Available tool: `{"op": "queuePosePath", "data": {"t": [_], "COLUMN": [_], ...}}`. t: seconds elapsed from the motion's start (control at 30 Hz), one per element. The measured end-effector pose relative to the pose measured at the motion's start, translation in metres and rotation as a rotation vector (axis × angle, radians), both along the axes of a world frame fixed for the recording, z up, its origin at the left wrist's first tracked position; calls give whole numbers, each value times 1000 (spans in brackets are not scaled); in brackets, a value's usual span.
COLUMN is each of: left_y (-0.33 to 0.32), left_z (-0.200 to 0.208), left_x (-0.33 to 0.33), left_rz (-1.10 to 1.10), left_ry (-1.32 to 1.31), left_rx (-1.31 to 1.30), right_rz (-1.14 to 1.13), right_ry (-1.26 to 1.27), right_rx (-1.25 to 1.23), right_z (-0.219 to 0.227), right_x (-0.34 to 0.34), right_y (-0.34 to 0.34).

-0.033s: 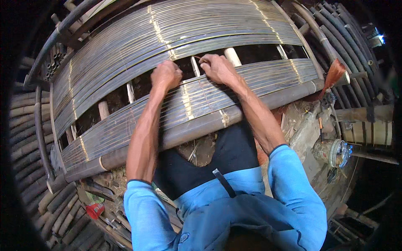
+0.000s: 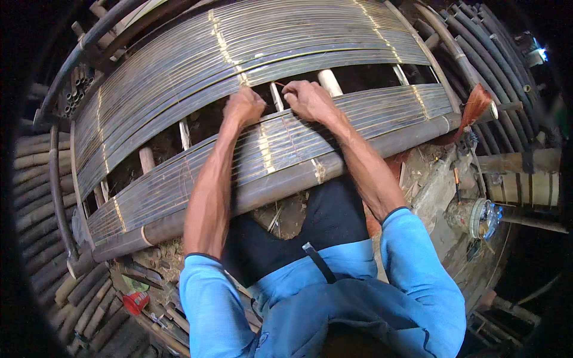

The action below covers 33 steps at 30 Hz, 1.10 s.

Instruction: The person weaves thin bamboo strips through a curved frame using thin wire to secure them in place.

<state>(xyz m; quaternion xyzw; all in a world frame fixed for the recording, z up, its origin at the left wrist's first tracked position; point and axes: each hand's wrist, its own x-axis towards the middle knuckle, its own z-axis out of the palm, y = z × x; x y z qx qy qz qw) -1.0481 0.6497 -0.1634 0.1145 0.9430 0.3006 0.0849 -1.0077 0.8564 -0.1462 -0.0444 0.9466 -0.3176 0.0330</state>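
Observation:
Narrow bamboo slats, lashed side by side, form a near band [image 2: 370,108] and a wider far panel [image 2: 298,34], with a dark gap between them. Over that gap, my left hand [image 2: 243,108] is closed, its fingers curled; whatever they hold is hidden. My right hand [image 2: 310,100] pinches what looks like a thin reddish strand at its fingertips, beside a pale crosspiece [image 2: 276,95]. Both wrists lie above the near band. A thick dark bamboo pole [image 2: 268,186] runs along its front edge, in front of my knees.
A clear jar [image 2: 465,218] lies at the right, with a bundle of reddish fibre [image 2: 478,106] farther back. Bamboo poles [image 2: 495,65] are stacked at the far right, more [image 2: 39,197] at the left. A red cup [image 2: 136,302] sits at the lower left.
My left hand has shifted slightly to the right, closer to my right hand. My right hand stays in nearly the same place.

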Motion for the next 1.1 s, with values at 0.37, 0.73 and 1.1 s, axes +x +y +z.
{"op": "queuePosePath", "data": {"t": [0.37, 0.73, 1.1], "left_y": [30, -110, -426], "left_z": [17, 98, 157], "left_x": [36, 130, 318], "left_rz": [-102, 34, 374], "left_ry": [292, 519, 322], "left_rx": [152, -258, -1028], "right_rz": [152, 243, 434], "right_ry": [-109, -97, -83], "right_rx": [-281, -400, -445], "right_z": [3, 34, 30], "right_x": [-7, 26, 37], "right_y": [29, 47, 27]}}
